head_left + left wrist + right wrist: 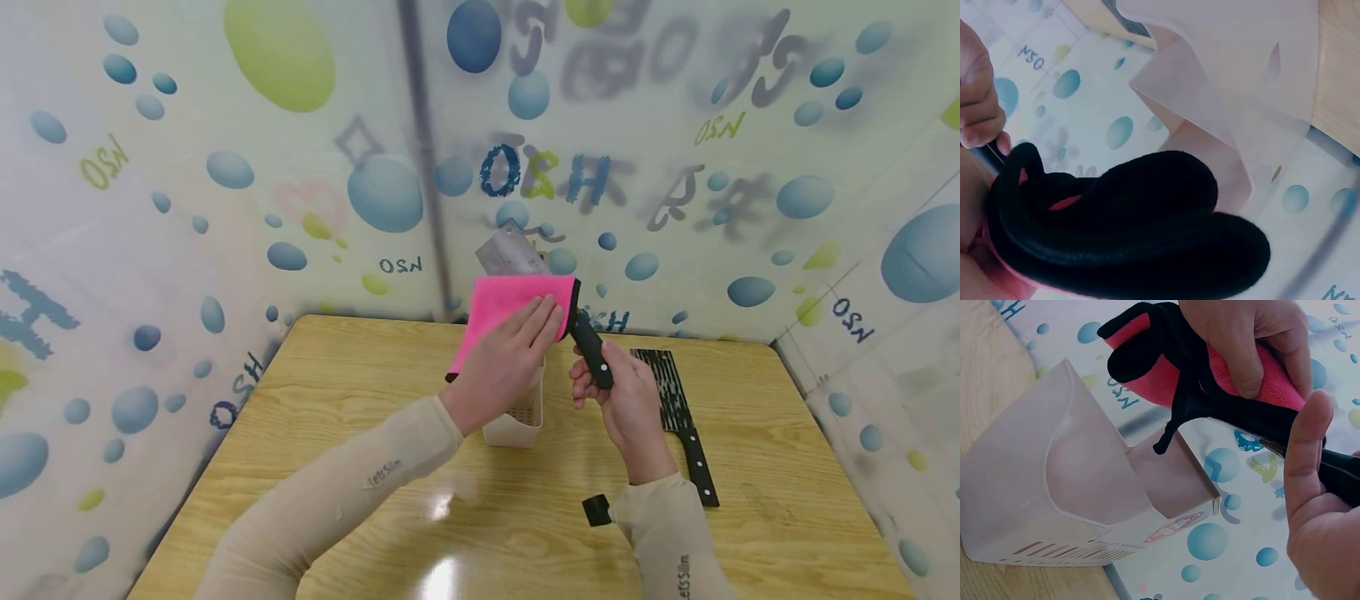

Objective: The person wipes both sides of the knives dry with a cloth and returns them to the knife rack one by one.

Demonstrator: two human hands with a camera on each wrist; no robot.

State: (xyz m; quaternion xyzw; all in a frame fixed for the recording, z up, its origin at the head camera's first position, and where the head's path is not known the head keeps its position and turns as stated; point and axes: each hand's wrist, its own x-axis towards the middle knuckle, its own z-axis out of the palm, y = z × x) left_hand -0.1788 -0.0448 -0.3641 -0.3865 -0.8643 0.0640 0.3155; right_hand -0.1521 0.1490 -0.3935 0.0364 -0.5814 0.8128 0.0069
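Note:
My right hand (pixel 630 392) grips the black riveted handle (pixel 592 354) of a cleaver, its thumb lying along the handle in the right wrist view. The cleaver's metal blade (pixel 512 252) points up and away, its far end showing above a pink cloth (pixel 498 300) with black edging. My left hand (pixel 510 354) holds this cloth folded about the blade, fingers over the top and thumb below. The middle of the blade is hidden by the cloth. Below both hands stands a whitish slotted plastic holder (pixel 1054 456), which the left forearm partly covers in the head view.
A second cleaver (pixel 699 467), black-handled with a dark streaked blade, lies on the wooden table (pixel 360 358) to the right. Beside the right sleeve is a small black piece (pixel 597 510). A sheet wall (pixel 652 167) printed with blue and green dots surrounds the table.

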